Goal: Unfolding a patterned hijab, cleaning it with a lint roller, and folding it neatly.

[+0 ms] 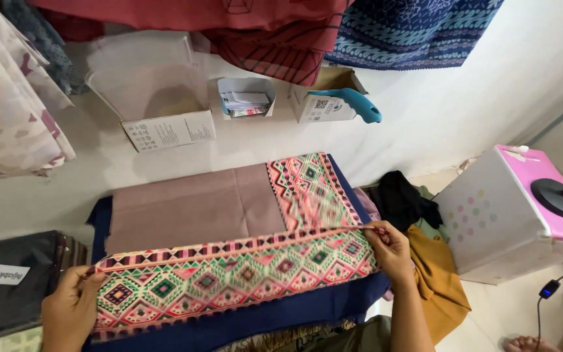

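I look down on a patterned cloth [229, 274] with a mauve centre and a wide border of pink, green and white diamonds, lying on a dark blue pad [281, 313] that carries it on the pale floor. The near edge of the cloth is folded up and over, so a long band of the border runs from the pad's left side to its right side, and a second strip of border runs away along the far right edge.

My left hand [70, 311] sits at the left end of that folded band, fingers curled over the edge and thumb underneath as far as I can tell, gripping the fold. My right hand [389, 248] is at the right end, thumb and fingertips pinched together on the top corner of the fold. Held at both ends like this, the band stays taut and straight, with its edge parallel to the pad's near side.

Past the pad's far edge stand an open cardboard box [164, 124] holding clear sleeves, a small white box [247, 98] and another box with a blue handle [358, 104] sticking out. A black packaged cloth [14, 280] lies just beside the left edge, mustard and black fabrics [434, 274] off the right edge, and a white-and-pink cube [509, 208] farther right.
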